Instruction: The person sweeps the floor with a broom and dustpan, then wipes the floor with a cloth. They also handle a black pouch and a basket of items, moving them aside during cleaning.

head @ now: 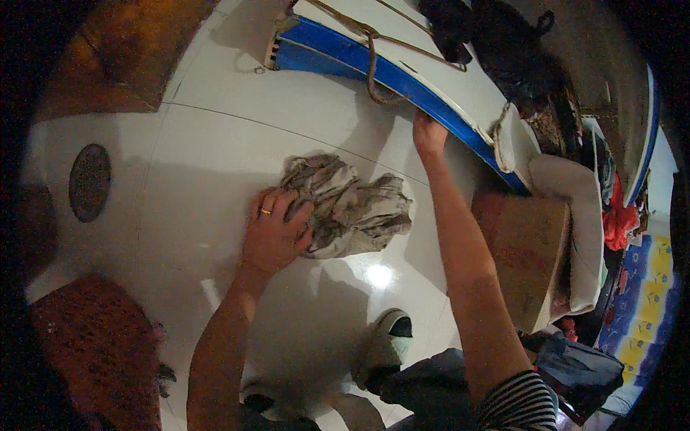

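Observation:
A crumpled grey-beige cloth (358,210) lies on the glossy white tiled floor (205,145). My left hand (277,226), with a ring on one finger, presses on the cloth's left side, fingers bent into its folds. Further up and to the right, my right hand (429,134) reaches to the lower edge of a blue-sided piece of furniture (334,48) with a white top. That edge hides my right fingers, so their grip cannot be made out. A brown cord (372,64) hangs in a loop over the blue side.
A cardboard box (523,253) stands beside my right forearm. An oval drain cover or dark disc (90,183) is on the floor at left, above a reddish-brown mat (102,355). My shoe (385,345) is below the cloth. A dark bag (579,372) lies at lower right.

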Demonstrator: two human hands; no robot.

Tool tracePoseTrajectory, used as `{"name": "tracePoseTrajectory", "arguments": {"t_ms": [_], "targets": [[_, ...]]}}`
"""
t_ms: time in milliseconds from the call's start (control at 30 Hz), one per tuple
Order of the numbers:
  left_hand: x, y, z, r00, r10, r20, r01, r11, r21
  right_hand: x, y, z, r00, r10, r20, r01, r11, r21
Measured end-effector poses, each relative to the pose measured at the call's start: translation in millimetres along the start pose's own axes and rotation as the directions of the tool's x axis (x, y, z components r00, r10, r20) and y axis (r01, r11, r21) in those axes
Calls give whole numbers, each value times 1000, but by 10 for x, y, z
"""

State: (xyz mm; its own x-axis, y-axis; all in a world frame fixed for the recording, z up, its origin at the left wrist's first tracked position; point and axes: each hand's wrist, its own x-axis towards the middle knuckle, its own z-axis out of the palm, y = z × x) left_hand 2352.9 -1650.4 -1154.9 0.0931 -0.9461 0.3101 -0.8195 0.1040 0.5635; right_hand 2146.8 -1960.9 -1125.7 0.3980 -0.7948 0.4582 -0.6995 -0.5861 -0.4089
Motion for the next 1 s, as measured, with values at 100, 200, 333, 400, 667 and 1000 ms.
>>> {"name": "tracePoseTrajectory", "arguments": {"t_ms": [100,200,333,400,667,1000], "targets": [[-11,-7,9,1000,10,-6,-10,1000,11,-41,74,130,993,119,-10,-119,969,-218],[-14,-23,1,1000,9,4,-9,1000,6,-29,62,138,999,21,-33,-27,977,-211],[9,-22,11,1000,12,4,-12,1000,-2,99,233,196,998,-22,66,44,932,-359],[12,-23,14,1000,7,11,-7,1000,1,107,254,208,998,-35,52,50,948,-315],[-12,-47,30,1000,9,-6,-9,1000,7,69,-10,336,986,139,-89,-144,988,-51],[-7,12,46,1000,-5,-6,5,1000,22,-133,-231,246,961,239,-137,-194,939,283]]}}
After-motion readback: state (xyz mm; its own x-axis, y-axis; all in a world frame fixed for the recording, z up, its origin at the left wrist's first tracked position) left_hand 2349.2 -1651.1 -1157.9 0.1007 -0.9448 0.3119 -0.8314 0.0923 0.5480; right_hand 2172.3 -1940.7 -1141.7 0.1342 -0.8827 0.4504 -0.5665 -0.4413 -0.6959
